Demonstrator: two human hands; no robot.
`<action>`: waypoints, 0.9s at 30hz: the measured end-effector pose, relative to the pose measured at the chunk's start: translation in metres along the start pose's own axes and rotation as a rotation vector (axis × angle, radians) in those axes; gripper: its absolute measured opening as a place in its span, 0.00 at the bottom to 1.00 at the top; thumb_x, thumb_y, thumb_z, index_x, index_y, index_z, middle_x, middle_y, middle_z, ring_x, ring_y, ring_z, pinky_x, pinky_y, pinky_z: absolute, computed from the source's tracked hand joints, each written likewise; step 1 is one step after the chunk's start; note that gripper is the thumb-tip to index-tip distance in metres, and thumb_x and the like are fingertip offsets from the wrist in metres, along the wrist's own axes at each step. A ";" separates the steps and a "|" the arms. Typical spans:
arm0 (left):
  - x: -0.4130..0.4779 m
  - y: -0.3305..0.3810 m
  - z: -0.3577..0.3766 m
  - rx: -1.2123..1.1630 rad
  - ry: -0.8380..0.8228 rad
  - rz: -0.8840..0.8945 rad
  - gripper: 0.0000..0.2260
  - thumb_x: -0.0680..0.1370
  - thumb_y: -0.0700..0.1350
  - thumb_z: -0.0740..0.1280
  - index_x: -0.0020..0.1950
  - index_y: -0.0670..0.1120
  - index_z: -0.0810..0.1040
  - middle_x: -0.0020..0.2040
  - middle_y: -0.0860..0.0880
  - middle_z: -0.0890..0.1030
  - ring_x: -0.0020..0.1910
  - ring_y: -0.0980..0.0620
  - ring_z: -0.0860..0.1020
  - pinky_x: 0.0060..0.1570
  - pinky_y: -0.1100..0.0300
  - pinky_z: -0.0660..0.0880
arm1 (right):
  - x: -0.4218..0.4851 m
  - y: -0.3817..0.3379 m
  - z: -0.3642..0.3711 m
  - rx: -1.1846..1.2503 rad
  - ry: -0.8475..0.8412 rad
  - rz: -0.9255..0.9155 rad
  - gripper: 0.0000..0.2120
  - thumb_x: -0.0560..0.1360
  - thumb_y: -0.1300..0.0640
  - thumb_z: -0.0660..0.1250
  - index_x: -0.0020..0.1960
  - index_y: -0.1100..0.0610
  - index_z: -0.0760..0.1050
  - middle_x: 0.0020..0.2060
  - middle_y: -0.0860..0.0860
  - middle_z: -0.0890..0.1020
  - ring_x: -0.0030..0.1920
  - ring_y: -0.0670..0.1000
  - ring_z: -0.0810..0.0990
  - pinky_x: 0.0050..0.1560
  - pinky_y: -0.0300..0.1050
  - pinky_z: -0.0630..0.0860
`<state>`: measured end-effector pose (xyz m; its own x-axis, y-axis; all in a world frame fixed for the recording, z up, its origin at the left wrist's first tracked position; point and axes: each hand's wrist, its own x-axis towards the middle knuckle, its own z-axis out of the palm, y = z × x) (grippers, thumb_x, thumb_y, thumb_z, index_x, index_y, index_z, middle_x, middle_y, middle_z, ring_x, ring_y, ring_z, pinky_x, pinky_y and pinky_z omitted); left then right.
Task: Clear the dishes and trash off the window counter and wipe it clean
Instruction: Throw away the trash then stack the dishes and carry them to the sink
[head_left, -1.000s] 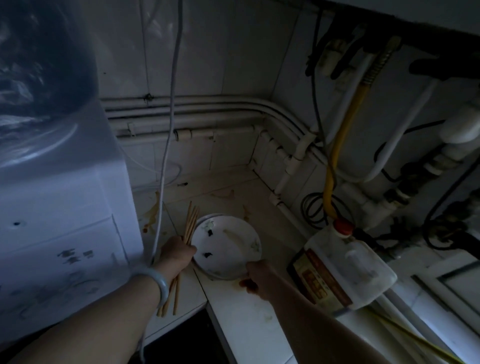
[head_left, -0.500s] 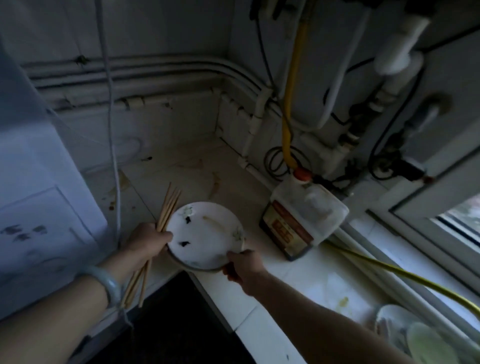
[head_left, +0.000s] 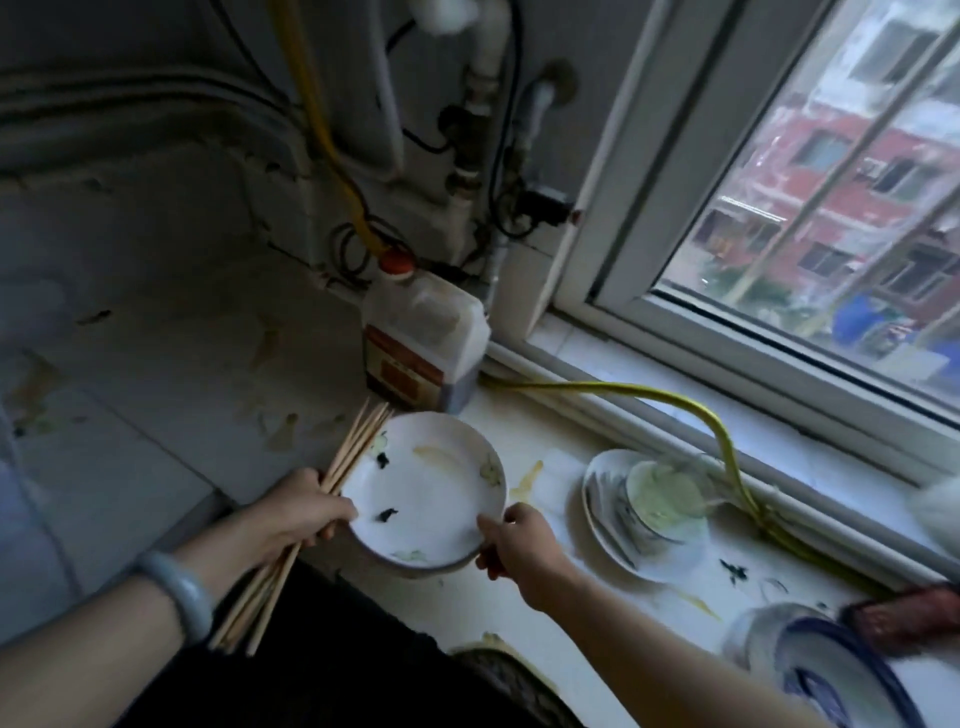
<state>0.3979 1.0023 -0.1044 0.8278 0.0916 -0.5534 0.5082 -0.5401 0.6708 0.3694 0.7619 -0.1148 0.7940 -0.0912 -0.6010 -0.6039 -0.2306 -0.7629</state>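
My left hand (head_left: 304, 512) grips a bundle of several wooden chopsticks (head_left: 291, 535) and also touches the left rim of a dirty white plate (head_left: 423, 493). My right hand (head_left: 517, 540) grips the plate's right rim, and the plate hangs above the counter's front edge. Dark food scraps and smears lie on the plate. Further right on the stained white window counter (head_left: 550, 431) sits a white plate with a glass bowl of pale green residue (head_left: 660, 499) on it. A blue-rimmed dish (head_left: 852, 670) sits at the lower right.
A plastic jug with a red cap (head_left: 421, 343) stands at the back by the wall pipes. A yellow hose (head_left: 717, 436) runs along the window sill. A dark reddish object (head_left: 904, 618) lies at the far right. Stains mark the tiled counter to the left.
The view has swung right, bringing the window and more dishes into sight. Both hands have carried the plate and chopsticks rightward, away from the corner.
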 end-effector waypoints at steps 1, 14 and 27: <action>-0.002 0.008 0.013 0.012 -0.011 0.005 0.07 0.72 0.39 0.71 0.46 0.38 0.77 0.30 0.45 0.77 0.28 0.50 0.73 0.25 0.62 0.68 | -0.001 0.006 -0.013 0.007 0.014 0.001 0.09 0.78 0.63 0.61 0.39 0.63 0.70 0.27 0.59 0.76 0.30 0.56 0.74 0.31 0.47 0.69; -0.005 0.023 0.082 -0.003 -0.022 -0.026 0.07 0.71 0.38 0.71 0.46 0.37 0.79 0.32 0.43 0.78 0.30 0.48 0.75 0.26 0.62 0.68 | 0.003 0.051 -0.072 0.089 -0.001 0.035 0.08 0.77 0.62 0.61 0.54 0.65 0.70 0.31 0.58 0.76 0.28 0.52 0.75 0.29 0.44 0.70; 0.000 0.020 0.086 0.029 -0.015 -0.086 0.10 0.72 0.42 0.72 0.50 0.38 0.78 0.31 0.45 0.77 0.28 0.51 0.73 0.26 0.62 0.68 | 0.011 0.069 -0.079 0.195 -0.051 0.042 0.15 0.78 0.53 0.65 0.56 0.66 0.71 0.36 0.59 0.76 0.29 0.53 0.76 0.28 0.44 0.70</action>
<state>0.3872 0.9194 -0.1335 0.7776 0.1261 -0.6160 0.5699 -0.5551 0.6058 0.3425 0.6681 -0.1551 0.7662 -0.0461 -0.6409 -0.6425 -0.0353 -0.7655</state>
